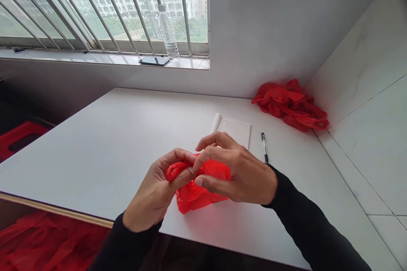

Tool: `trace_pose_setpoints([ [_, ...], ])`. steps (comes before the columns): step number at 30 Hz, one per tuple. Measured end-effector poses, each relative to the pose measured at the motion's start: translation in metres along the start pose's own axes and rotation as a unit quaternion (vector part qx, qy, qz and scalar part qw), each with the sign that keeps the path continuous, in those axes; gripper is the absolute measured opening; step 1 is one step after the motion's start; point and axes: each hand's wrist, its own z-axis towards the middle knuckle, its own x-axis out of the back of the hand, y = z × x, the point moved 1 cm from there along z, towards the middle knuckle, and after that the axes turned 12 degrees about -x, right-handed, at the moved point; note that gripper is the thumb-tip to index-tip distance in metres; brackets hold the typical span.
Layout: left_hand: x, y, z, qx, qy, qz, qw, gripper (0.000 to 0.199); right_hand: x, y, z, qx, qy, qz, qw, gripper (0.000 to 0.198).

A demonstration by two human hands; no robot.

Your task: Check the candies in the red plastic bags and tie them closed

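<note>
A thin red plastic bag, crumpled and partly see-through, is held just above the front of the white table. My left hand is closed on it, its thumb and fingers pinching a rolled part that pokes out as a small loop. Over the bag's right side, my right hand has its fingers curved and apart. The right index fingertip meets the left thumb tip, while the right thumb lies lower against the bag. Part of the bag is hidden behind both hands.
Beyond my hands lie an open notepad and a pen on the white table. More red bags are heaped in the back right corner. Red material fills the space below the table's left edge. A bottle and phone rest on the windowsill.
</note>
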Motion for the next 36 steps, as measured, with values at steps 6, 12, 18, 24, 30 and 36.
trace_pose_setpoints([
  [6,0.006,-0.002,-0.007,-0.134,0.044,0.253,0.957,0.043,-0.010,0.013,0.008,-0.083,-0.130,0.067,0.986,0.060],
  [12,0.007,-0.030,-0.012,-0.391,0.048,0.430,0.812,0.065,-0.018,0.033,0.013,-0.152,-0.128,0.154,0.968,0.039],
  [18,0.009,-0.037,-0.010,-0.394,0.044,0.452,0.799,0.066,-0.021,0.043,0.019,-0.165,-0.153,0.234,0.946,0.026],
  [24,0.019,-0.049,-0.023,-0.359,0.028,0.505,0.784,0.064,0.006,0.053,0.022,-0.182,-0.048,0.034,0.982,0.018],
  [30,0.040,-0.076,-0.077,-0.312,-0.064,0.587,0.745,0.056,0.027,0.113,0.028,-0.316,0.001,-0.123,0.941,0.017],
  [36,0.020,-0.066,-0.070,-0.274,0.000,0.530,0.802,0.027,0.025,0.103,0.023,-0.301,0.008,-0.095,0.949,0.020],
])
